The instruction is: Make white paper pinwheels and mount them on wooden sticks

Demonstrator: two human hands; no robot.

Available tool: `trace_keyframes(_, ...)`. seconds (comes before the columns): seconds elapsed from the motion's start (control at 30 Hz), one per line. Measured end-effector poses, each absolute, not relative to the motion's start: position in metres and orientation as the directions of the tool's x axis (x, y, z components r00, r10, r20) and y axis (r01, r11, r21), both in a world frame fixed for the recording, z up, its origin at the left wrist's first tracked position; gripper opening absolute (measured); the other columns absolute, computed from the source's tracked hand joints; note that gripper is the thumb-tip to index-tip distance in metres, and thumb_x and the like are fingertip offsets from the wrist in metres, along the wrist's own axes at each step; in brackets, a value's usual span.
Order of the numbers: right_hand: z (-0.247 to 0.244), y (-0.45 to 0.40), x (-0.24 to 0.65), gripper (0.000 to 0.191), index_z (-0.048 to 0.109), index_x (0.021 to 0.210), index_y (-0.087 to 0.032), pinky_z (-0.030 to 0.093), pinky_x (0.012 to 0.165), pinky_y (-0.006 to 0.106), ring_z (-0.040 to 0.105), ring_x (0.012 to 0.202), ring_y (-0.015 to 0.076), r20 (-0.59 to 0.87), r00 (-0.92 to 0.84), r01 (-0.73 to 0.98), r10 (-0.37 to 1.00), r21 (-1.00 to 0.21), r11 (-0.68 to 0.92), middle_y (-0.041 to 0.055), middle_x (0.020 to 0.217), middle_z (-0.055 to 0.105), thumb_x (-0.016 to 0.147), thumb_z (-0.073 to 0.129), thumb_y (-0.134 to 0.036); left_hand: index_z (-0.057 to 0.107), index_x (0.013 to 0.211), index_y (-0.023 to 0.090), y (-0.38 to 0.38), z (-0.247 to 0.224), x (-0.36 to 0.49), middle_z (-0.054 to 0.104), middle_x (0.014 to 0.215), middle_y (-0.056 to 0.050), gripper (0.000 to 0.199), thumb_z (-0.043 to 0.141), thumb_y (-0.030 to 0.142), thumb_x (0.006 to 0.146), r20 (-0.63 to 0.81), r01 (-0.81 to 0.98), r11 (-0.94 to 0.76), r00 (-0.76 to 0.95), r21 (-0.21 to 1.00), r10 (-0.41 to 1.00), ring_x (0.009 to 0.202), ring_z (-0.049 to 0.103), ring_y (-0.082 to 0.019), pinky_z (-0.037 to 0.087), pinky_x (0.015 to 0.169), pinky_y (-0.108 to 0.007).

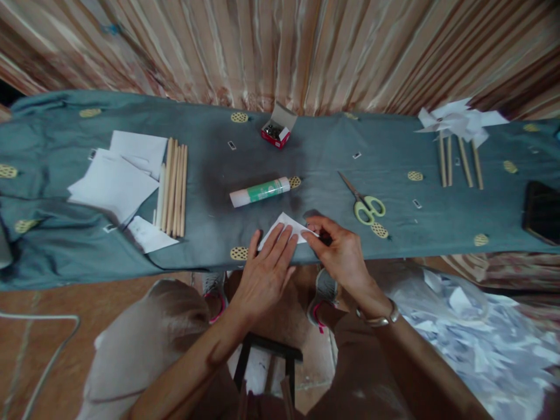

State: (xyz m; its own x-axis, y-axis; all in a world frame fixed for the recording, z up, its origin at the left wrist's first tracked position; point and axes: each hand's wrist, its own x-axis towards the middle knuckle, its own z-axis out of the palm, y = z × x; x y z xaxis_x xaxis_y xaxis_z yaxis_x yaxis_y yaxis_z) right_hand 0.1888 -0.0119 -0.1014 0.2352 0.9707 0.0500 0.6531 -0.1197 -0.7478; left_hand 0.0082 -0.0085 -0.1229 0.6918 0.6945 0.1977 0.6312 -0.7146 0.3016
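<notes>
A white sheet of paper [283, 219], folded into a triangle, lies near the front edge of the cloth-covered table. My left hand [270, 265] rests flat over it with fingers stretched out, pressing it down. At the paper's right corner, my right hand [339, 248] pinches the tip between thumb and forefinger. Just behind the paper lies a glue stick [260, 191] with a green label. To the right of my right hand are scissors [367, 205] with light green handles, their blades together. Part of the paper is hidden under my left fingers.
Loose white paper squares [118, 181] and a row of wooden sticks [175, 189] lie on the left. A small red box [276, 131] of metal pieces stands open at the back. Paper pinwheels [459, 122] on sticks and a dark phone [541, 211] are at right. A bag of paper scraps [485, 344] sits below.
</notes>
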Motion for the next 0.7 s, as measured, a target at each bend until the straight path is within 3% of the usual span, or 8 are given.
trace_keyframes(0.37,-0.104,-0.017,0.184,0.032,0.064,0.115,-0.018,0.051,0.090,0.043,0.064,0.096,0.0261,0.180,0.121,0.781,0.976,-0.625,0.019,0.0106,0.105,0.071,0.085,0.064,-0.029,0.039,0.143,0.010,-0.008,-0.125,0.007,0.041,0.152,-0.015,0.051,0.047,0.027,0.095,0.188,0.633,-0.727,0.706,0.266,0.683,0.143,0.033,-0.030,0.025,0.115,-0.056)
trace_keyframes(0.7,-0.112,-0.021,0.193,0.035,0.058,0.122,-0.016,0.049,0.095,0.046,0.061,0.106,0.0278,0.210,0.083,0.785,0.974,-0.617,0.066,0.0131,0.116,0.067,0.088,0.058,-0.026,0.042,0.143,0.012,-0.007,-0.120,-0.006,0.041,0.152,-0.012,0.050,0.047,0.027,0.095,0.133,0.646,-0.715,0.710,0.268,0.692,0.142,0.035,-0.028,0.021,0.117,-0.056)
